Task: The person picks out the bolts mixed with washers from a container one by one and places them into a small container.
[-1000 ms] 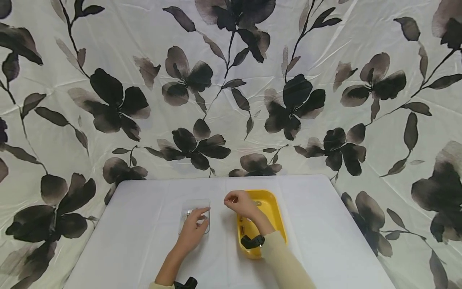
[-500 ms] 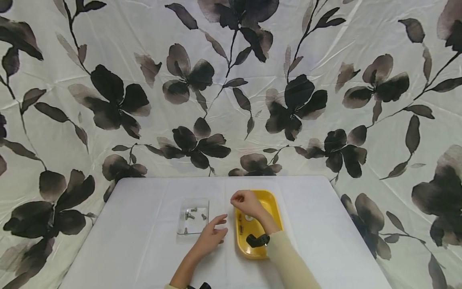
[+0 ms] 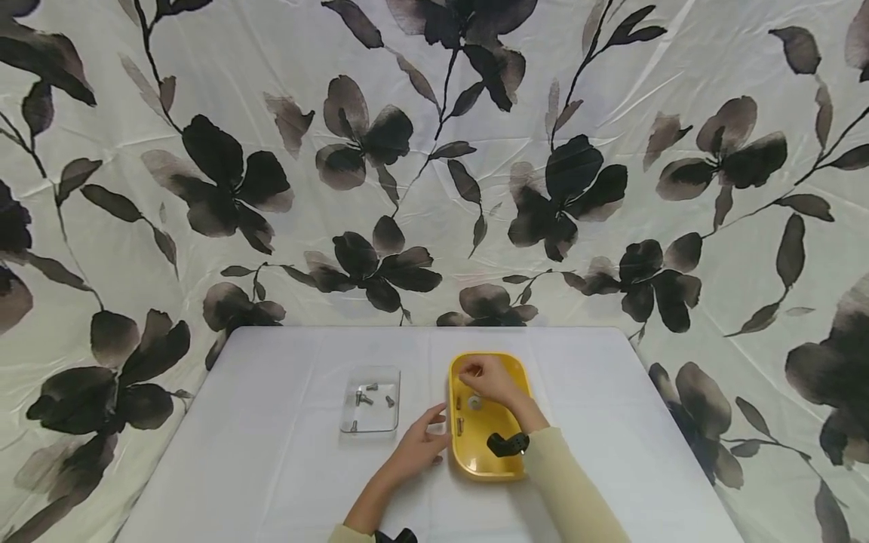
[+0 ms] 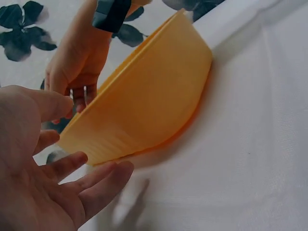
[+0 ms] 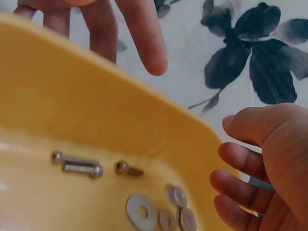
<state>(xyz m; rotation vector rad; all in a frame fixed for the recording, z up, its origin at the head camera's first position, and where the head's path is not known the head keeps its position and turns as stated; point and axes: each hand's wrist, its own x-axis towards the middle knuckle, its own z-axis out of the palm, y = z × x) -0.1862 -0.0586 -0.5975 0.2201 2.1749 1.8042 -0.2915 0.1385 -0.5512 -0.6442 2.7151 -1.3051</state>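
A yellow tray [image 3: 490, 461] stands right of centre on the table. Over its far end is my right hand [image 3: 494, 378], fingers loosely bent; in the right wrist view a gap shows between thumb and fingers, with nothing in it. Inside the tray lie a pair of long screws [image 5: 81, 168], a shorter screw [image 5: 128, 169], one large washer [image 5: 134, 219] and several small washers [image 5: 186, 219]. My left hand [image 3: 416, 449] is spread beside the tray's left wall, fingertips close to it and empty. The left wrist view shows that wall from outside.
Left of the tray, a clear plastic box [image 3: 375, 421] holds several small metal screws [image 3: 365, 400]. White cloth [image 3: 285, 452] covers the table. Behind it hangs a floral curtain [image 3: 448, 226].
My left hand has come away from the clear box and moved right to the tray's side. My right hand has shifted right, from the tray's left edge to over its inside.
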